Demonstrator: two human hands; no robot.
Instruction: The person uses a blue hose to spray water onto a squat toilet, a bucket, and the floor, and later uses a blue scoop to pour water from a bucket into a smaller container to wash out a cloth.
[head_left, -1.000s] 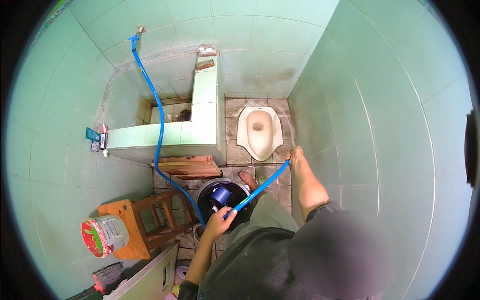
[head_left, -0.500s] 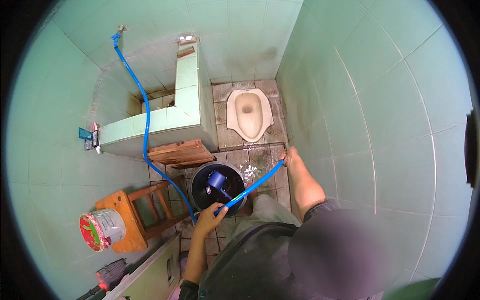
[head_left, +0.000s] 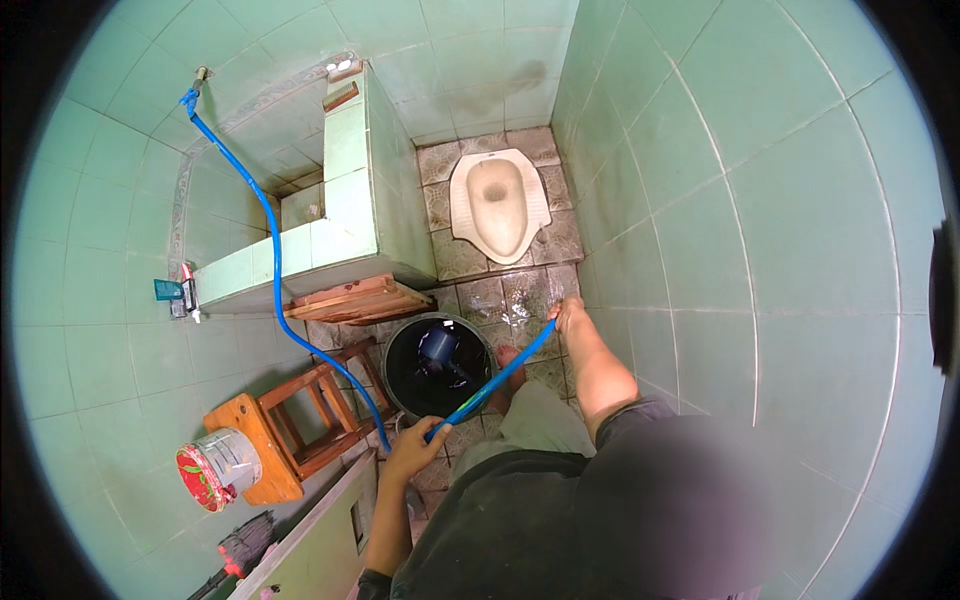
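A blue hose (head_left: pixel 275 250) runs from a wall tap over the tiled basin's rim, down past a wooden stool, and on through my hands. My left hand (head_left: pixel 412 450) is wrapped round it beside the dark bucket (head_left: pixel 405 390). Farther forward, near the right wall, my right hand (head_left: pixel 568 312) grips the hose near its end, low over the floor. Between the two hands the hose bows past the bucket's right side. In the bucket, a blue dipper (head_left: pixel 440 345) lies in dark water. Floor tiles (head_left: pixel 520 295) ahead of my right hand shine wet.
A squat toilet (head_left: pixel 498 205) sits beyond the step. Left are the tiled basin (head_left: pixel 350 215), a leaning wooden board (head_left: pixel 360 300), the stool (head_left: pixel 270 435) with a clear tub (head_left: pixel 220 465) on it, a brush (head_left: pixel 245 545) and a pale door (head_left: pixel 315 540). Toiletries (head_left: pixel 178 295) stand at the basin's corner.
The whole view has shifted slightly. Both hands keep their hold on the hose, with the right hand's end a little lower against the floor.
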